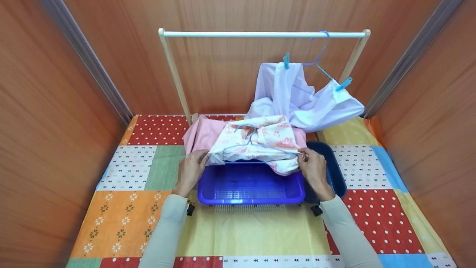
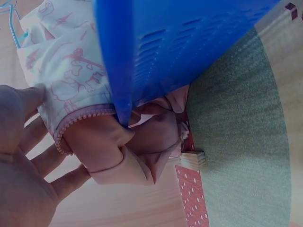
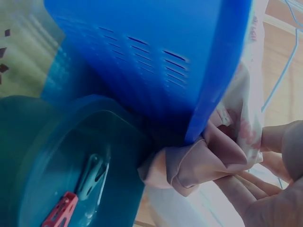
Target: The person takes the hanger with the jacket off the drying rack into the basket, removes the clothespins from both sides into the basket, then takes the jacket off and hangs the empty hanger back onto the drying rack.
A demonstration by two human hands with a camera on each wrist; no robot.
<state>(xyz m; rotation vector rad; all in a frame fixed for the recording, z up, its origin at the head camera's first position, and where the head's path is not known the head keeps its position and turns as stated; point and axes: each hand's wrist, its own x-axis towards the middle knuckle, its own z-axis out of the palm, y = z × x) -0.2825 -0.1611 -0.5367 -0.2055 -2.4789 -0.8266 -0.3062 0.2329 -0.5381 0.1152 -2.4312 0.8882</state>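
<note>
A pink jacket (image 1: 202,134) with a white printed lining (image 1: 277,134) drapes over the far side of a blue plastic basket (image 1: 251,201). A zipper edge (image 2: 85,112) shows in the left wrist view. A light blue wire hanger (image 1: 250,143) lies across the lining with its hook pointing away. My left hand (image 1: 191,169) pinches the jacket's left side near one hanger end. At the other hanger end, my right hand (image 1: 314,167) grips the right side, its fingers (image 3: 255,184) behind the cloth.
Behind stands a drying rack with a white bar (image 1: 238,34). White clothing (image 1: 279,85) hangs there from a blue hanger (image 1: 317,61), held by clothespins (image 1: 286,60). A dark teal tub (image 1: 337,173) beside the basket holds a red clothespin (image 3: 60,210) and a teal clothespin (image 3: 91,177). Wooden panels surround the patchwork cloth.
</note>
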